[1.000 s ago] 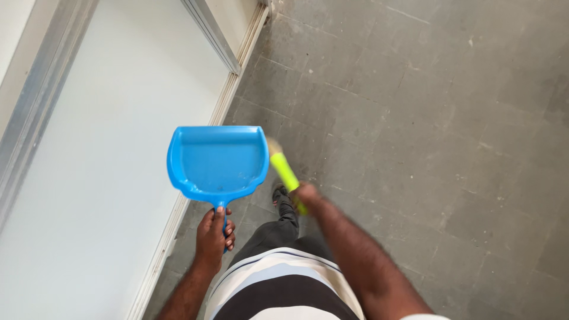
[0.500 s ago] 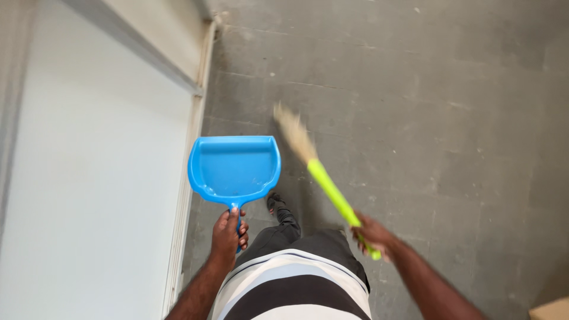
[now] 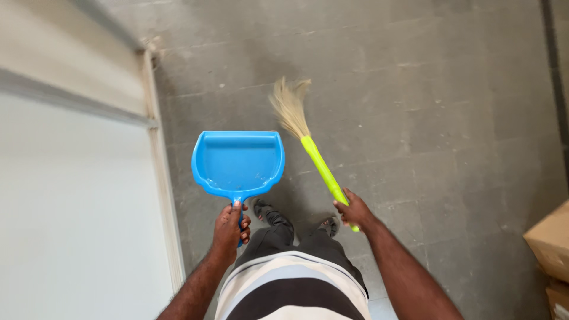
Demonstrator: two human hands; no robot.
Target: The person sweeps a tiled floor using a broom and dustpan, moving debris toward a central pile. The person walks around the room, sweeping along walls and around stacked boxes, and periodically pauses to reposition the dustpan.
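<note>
Your left hand grips the blue dustpan, seemingly empty, above the floor; your right hand clasps the broom. A wall stands left, a box right.

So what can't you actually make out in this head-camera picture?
- Dustpan handle: mostly wrapped by the left hand.
- Broom handle's lower end: covered by the right hand.
- Feet: largely hidden by the legs and striped shirt.
- Cardboard box: cut off by the right edge.
- Dirt in the dustpan: too small to tell.
</note>
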